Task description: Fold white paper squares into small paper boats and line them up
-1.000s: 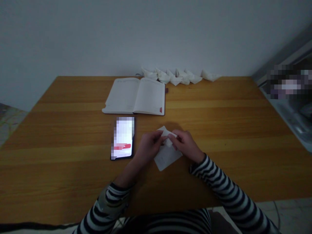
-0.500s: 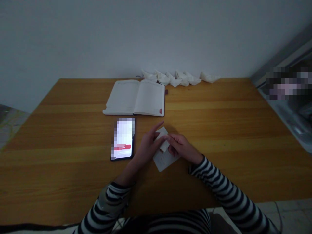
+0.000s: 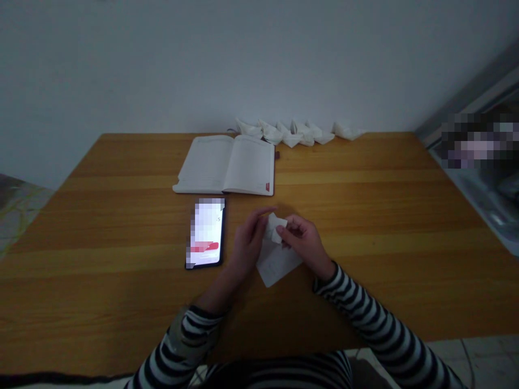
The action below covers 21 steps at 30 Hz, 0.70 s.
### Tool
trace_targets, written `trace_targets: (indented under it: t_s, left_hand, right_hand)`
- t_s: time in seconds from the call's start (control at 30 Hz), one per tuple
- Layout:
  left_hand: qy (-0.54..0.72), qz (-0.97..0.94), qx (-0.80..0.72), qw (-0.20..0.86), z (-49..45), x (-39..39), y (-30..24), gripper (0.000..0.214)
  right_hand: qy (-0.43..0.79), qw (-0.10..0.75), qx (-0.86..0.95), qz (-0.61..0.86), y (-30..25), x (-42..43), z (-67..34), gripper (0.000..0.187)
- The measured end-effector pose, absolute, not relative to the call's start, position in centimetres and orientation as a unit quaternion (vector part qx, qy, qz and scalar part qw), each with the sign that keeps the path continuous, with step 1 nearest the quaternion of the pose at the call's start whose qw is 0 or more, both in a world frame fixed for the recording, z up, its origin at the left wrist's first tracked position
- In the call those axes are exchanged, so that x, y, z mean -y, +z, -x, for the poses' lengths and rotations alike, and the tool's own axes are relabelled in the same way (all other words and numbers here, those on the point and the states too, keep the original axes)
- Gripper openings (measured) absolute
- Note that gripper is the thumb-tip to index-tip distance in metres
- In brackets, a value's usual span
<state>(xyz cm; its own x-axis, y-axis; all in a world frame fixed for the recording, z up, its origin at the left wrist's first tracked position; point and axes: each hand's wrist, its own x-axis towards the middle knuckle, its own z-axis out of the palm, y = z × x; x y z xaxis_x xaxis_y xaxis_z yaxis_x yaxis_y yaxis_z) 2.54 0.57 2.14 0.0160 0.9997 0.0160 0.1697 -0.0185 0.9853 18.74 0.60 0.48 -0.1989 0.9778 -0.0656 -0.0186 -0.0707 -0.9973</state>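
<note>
A small piece of folded white paper [image 3: 274, 226] is between my two hands, above the table. My right hand [image 3: 305, 239] pinches its right side between thumb and fingers. My left hand [image 3: 248, 237] is closed at its left edge, with the index finger stretched out past the top; part of its grip is hidden. Under the hands a flat white sheet [image 3: 274, 266] with rounded corners lies on the wooden table, its upper part covered by the hands and the folded paper.
A lit phone [image 3: 206, 232] lies left of my left hand. Behind it an open notebook [image 3: 247, 165] rests on the table [image 3: 385, 216]. Several folded white paper boats [image 3: 292, 134] stand along the wall at the table's back edge.
The folded paper has turned and now shows a different, more uneven outline. My left thumb has drawn back from its front, and my right thumb now presses on its face.
</note>
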Motion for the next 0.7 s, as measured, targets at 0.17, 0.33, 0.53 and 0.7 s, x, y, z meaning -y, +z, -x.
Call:
trace_targets:
  t_s: [0.17,0.33,0.53,0.7]
  left_hand:
    - [0.437,-0.605,-0.553,0.371,-2.2,-0.9,2.5,0.017]
    - [0.428,-0.663,-0.546,0.283,-2.3,-0.8,2.5,0.007]
    - [0.398,-0.694,-0.534,0.273,-2.3,-0.5,1.9,0.016]
    - [0.331,-0.734,-0.534,0.259,-2.2,-0.1,1.5,0.042]
  right_hand:
    - [0.444,0.484,0.553,0.513,0.7,-0.2,-18.4,0.012]
    - [0.399,0.515,0.561,0.511,1.1,-0.1,-18.7,0.009]
    - [0.381,0.535,0.577,0.486,0.8,-0.6,-18.7,0.006]
    - [0.256,0.509,0.668,0.479,0.3,-0.5,-19.5,0.016]
